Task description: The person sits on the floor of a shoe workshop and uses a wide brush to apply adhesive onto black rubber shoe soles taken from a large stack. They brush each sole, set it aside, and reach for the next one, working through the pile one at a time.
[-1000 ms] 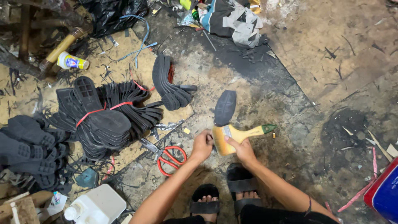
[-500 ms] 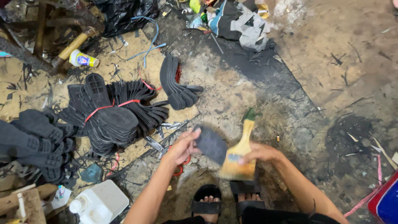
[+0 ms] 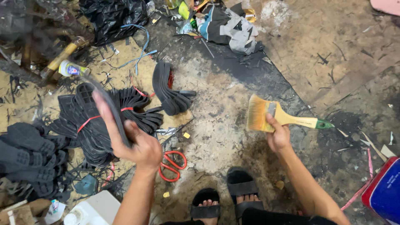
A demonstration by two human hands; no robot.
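Note:
My left hand grips a thin black rubber sole, held up over the tied bundle of black soles on the floor at the left. My right hand holds a wide paintbrush with a pale wooden handle and a green tip, bristles pointing left, above the stained concrete floor. Both hands are apart, roughly a forearm's length from each other.
Red-handled scissors lie by my left wrist. A small stack of curved soles sits further back, more black soles at far left. A white jug, a red-blue container, a black bag and my sandalled feet ring the spot.
My left hand has carried the black sole away to the left, over the bundle. My right hand has lifted the brush and turned it to lie level, bristles left.

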